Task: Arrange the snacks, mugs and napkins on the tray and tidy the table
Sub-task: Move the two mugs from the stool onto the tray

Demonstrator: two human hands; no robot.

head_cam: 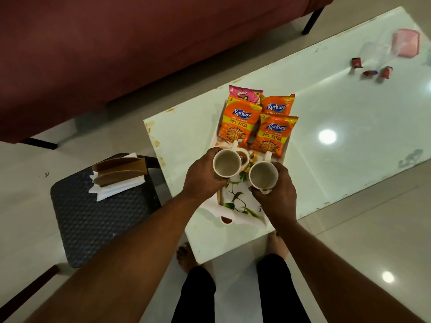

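Observation:
A white tray [242,221] with a leaf print lies near the front left corner of the glass table [349,127]. Three orange Kurkure packets [241,123] and a pink Bingo packet [245,93] lie on its far half. My left hand [201,177] grips a white mug [227,163] and my right hand [275,194] grips a second white mug [263,175], both held upright and empty over the tray's near half. White napkins [114,186] in a brown holder [120,171] rest on a dark stool at the left.
The dark woven stool [93,220] stands left of the table. Small red wrappers [370,68] and a pink lidded box [405,43] lie at the table's far right. A maroon sofa [116,47] runs behind. My bare feet show under the table's front edge.

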